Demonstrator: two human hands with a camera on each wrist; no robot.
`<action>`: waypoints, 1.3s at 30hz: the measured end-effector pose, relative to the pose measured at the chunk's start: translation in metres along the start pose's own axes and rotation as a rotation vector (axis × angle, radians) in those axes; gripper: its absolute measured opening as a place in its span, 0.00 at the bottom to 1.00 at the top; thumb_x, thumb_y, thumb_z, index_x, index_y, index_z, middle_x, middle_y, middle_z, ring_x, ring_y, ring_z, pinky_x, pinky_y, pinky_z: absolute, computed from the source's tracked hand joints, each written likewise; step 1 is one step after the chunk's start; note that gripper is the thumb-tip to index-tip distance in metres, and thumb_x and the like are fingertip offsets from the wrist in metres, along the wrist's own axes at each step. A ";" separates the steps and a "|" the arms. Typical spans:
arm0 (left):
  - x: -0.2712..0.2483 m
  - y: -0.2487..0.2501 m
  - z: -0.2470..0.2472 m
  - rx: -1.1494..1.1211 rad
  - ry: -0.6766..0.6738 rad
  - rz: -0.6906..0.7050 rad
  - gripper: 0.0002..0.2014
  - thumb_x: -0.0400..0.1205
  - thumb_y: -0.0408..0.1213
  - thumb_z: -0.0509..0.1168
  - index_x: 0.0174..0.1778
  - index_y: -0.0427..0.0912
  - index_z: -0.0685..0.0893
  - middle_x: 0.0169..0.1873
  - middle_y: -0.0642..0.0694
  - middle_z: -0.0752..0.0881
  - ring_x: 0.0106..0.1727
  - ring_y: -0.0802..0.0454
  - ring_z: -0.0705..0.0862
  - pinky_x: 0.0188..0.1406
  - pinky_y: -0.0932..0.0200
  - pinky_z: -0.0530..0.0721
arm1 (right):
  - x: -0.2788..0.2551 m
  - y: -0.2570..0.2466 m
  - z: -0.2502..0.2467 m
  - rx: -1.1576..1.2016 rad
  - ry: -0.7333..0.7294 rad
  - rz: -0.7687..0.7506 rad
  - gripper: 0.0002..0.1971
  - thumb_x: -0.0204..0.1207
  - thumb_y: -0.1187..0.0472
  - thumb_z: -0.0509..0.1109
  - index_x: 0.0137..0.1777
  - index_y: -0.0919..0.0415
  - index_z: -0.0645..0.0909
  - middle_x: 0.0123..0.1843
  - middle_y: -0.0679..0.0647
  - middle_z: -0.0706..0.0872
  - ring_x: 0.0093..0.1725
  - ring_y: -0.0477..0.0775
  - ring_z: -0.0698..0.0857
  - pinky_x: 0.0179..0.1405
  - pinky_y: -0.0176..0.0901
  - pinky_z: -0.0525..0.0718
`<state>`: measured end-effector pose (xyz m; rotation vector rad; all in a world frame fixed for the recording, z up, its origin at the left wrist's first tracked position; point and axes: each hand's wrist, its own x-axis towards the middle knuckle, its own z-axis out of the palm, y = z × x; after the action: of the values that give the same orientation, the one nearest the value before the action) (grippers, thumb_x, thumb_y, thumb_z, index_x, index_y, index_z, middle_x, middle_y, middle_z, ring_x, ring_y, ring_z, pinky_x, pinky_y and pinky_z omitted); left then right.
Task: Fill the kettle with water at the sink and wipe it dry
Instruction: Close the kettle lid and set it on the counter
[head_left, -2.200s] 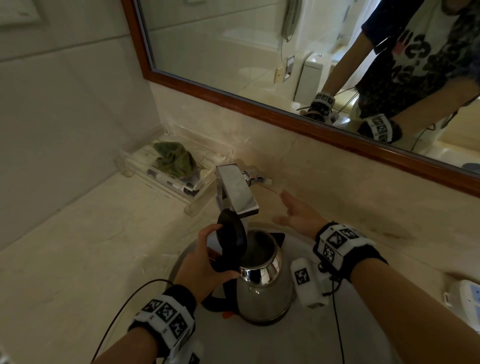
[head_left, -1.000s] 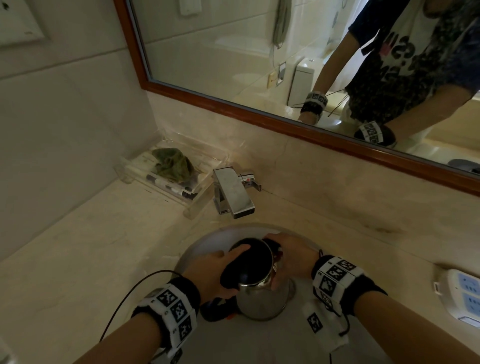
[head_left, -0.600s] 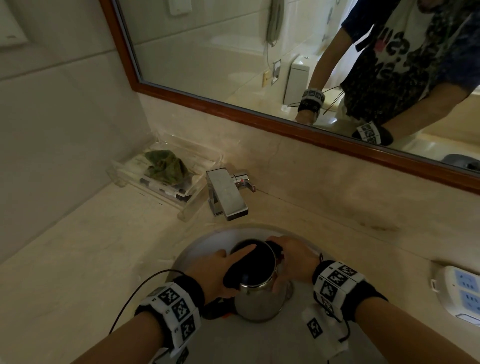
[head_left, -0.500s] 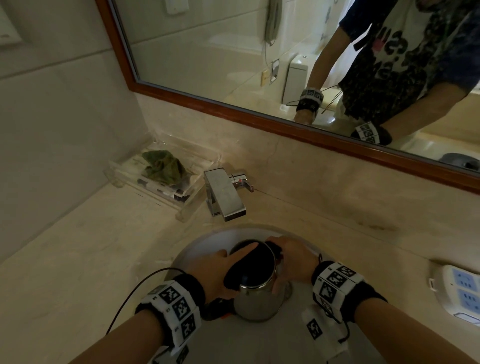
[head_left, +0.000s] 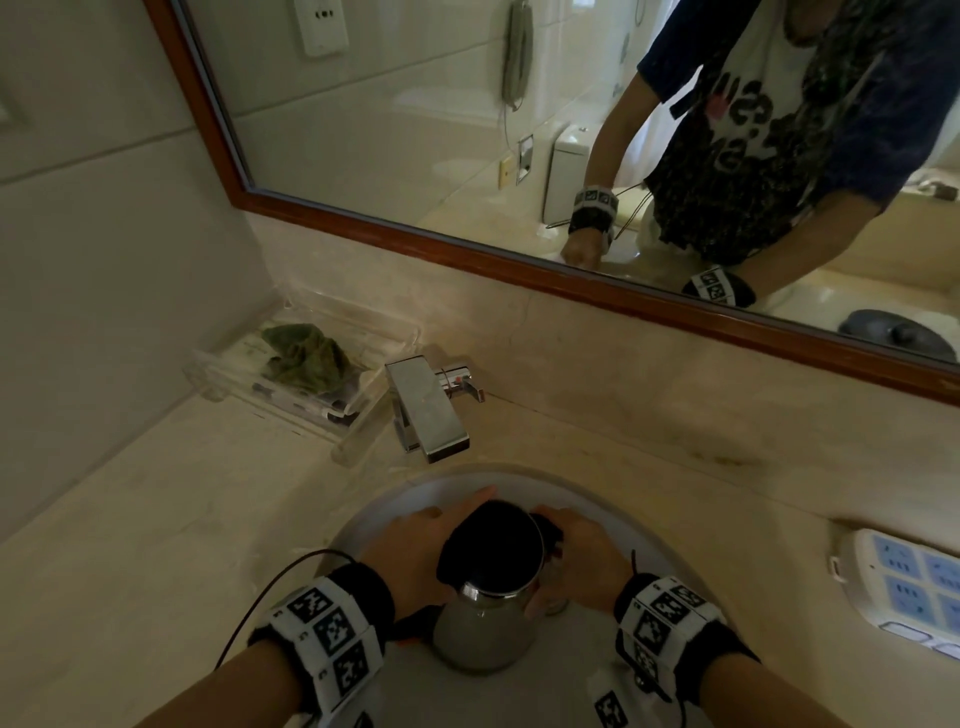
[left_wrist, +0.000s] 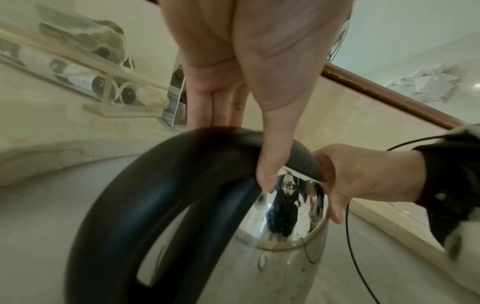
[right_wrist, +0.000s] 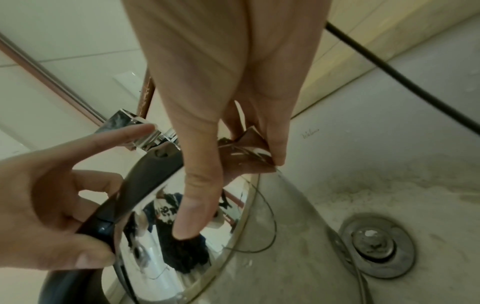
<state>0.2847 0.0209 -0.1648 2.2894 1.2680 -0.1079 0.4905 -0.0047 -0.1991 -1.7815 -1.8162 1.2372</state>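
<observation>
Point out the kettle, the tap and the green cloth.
kettle (head_left: 480, 631): head view, on its steel body below the black lid.
tap (head_left: 427, 410): head view, on the flat top of the spout.
green cloth (head_left: 306, 356): head view, on the middle of the crumpled cloth in the clear tray.

The kettle (head_left: 480, 631) stands in the sink (head_left: 623, 525) between my left hand (head_left: 415, 551) and right hand (head_left: 584, 564). The faucet (head_left: 426, 410) sits behind it, the tray (head_left: 358, 431) holding a cloth (head_left: 306, 356) to the faucet's left.
</observation>
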 end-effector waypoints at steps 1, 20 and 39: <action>-0.001 0.001 -0.003 0.007 0.007 0.011 0.50 0.71 0.41 0.70 0.76 0.63 0.38 0.61 0.37 0.81 0.61 0.41 0.81 0.60 0.47 0.81 | -0.002 -0.002 -0.001 0.015 -0.001 0.011 0.46 0.52 0.63 0.87 0.71 0.62 0.70 0.71 0.58 0.75 0.71 0.60 0.74 0.73 0.56 0.73; -0.075 0.135 -0.089 0.024 0.065 0.545 0.48 0.63 0.43 0.77 0.73 0.66 0.55 0.59 0.46 0.81 0.57 0.46 0.80 0.59 0.48 0.81 | -0.212 -0.074 -0.051 0.038 0.549 0.197 0.35 0.46 0.62 0.88 0.56 0.62 0.81 0.54 0.58 0.88 0.55 0.57 0.85 0.61 0.58 0.83; -0.137 0.376 0.022 0.035 -0.188 1.142 0.44 0.66 0.36 0.76 0.73 0.63 0.59 0.32 0.54 0.77 0.40 0.50 0.81 0.42 0.61 0.74 | -0.504 -0.013 -0.021 0.053 1.004 0.674 0.35 0.39 0.50 0.87 0.49 0.60 0.83 0.44 0.59 0.89 0.47 0.62 0.85 0.55 0.62 0.83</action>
<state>0.5165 -0.2566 0.0082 2.5932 -0.2374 0.0628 0.5872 -0.4609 -0.0056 -2.4149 -0.6355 0.3352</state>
